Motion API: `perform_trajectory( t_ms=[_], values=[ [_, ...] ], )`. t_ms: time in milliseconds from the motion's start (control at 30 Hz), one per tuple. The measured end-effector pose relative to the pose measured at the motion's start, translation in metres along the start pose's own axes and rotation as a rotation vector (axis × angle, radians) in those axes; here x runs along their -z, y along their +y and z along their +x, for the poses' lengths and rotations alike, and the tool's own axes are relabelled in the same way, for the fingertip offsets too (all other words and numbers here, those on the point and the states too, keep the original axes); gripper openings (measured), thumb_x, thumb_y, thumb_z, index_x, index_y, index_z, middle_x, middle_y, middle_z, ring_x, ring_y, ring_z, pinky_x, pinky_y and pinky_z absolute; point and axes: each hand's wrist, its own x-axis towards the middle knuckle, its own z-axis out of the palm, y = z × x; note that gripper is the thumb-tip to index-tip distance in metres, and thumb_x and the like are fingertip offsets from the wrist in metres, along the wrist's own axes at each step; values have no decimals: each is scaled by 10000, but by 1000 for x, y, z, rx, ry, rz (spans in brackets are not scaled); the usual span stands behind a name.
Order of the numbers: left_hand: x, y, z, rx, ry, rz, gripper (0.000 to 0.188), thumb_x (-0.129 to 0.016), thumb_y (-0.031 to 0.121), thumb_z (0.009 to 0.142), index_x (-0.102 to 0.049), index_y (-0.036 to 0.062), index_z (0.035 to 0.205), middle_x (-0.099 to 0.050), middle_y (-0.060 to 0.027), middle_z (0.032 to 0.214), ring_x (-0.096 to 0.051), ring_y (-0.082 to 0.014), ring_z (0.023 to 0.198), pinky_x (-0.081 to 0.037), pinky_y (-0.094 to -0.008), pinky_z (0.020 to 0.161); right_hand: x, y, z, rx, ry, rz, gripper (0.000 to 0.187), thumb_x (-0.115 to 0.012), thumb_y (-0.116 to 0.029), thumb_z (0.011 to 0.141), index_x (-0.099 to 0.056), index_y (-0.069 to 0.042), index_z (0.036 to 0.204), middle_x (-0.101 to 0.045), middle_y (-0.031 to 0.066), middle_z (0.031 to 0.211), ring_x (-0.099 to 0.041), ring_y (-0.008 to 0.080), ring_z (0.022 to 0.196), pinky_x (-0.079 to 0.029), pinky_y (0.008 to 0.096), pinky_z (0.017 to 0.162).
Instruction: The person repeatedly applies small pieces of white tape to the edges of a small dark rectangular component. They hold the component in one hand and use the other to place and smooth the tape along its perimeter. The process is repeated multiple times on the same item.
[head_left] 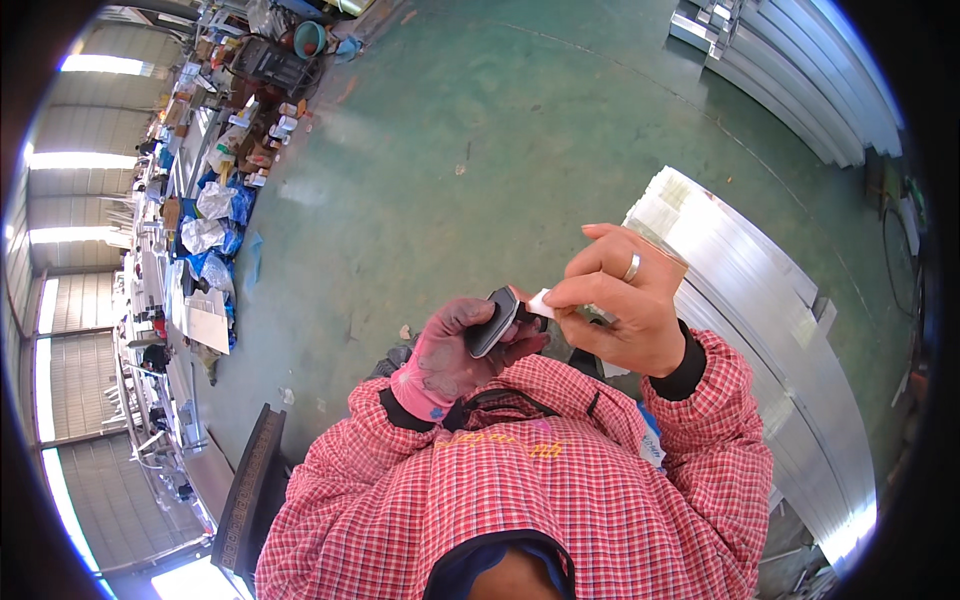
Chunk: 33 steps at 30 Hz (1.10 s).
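Observation:
My left hand (450, 352) wears a pink glove with a grey, worn palm. Its fingers and thumb are closed round a dark, flat object with rounded corners and a pale rim (493, 325); its exact kind is unclear. Close beside it, my bare right hand (625, 300), with a silver ring on one finger, pinches a small white piece (540, 303) between thumb and forefinger. The white piece sits at the far end of the dark object; whether they touch, I cannot tell. Both hands are in front of my red checked jacket (520, 470).
Long silvery metal profiles (760, 330) lie stacked at my right, and more profiles (800, 80) lie at the far right. Bags, boxes and tools clutter the left side, with a teal bucket (309, 39) at the back. A dark, patterned edge (250, 480) stands at the near left.

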Motion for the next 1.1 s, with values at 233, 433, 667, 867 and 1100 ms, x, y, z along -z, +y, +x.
perform_trajectory(
  t_ms=[233,433,667,867,1100],
  values=[
    [2,-2,-3,20,-30,-49,317,-574,165,816,-619,-43,1050,-660,-167,1006,-634,-294,961,-416,-510,987,-5,-1,4,47,-41,-33,218,-726,-30,637,-631,-135,803,-543,-17,743,-568,180,713,-456,424,865],
    [-5,-1,-5,10,31,10,318,-571,200,808,-624,-25,1027,-659,-141,909,-602,-329,988,-386,-520,997,2,-3,5,-10,-31,-53,213,-720,-36,634,-628,-139,798,-541,-16,734,-569,179,717,-450,424,872],
    [2,-2,-2,30,-70,-43,316,-564,170,840,-618,-45,1065,-646,-186,1046,-615,-317,1012,-387,-513,1015,-3,-2,5,26,-28,-15,223,-718,-26,622,-628,-137,794,-544,-16,735,-567,179,705,-446,420,874],
    [-2,-1,-2,12,-118,0,310,-560,177,849,-620,-41,1061,-648,-172,1041,-614,-302,1016,-391,-502,1014,5,-3,4,-25,-6,-42,229,-716,-21,616,-628,-134,795,-544,-21,733,-565,174,690,-450,429,871],
    [0,-1,-1,23,-130,-37,293,-569,176,844,-625,-35,1039,-640,-168,1064,-614,-296,1010,-392,-492,1014,1,-2,4,-11,-11,-16,231,-707,-9,614,-625,-138,787,-541,-27,726,-562,165,681,-450,437,867]
  ],
)
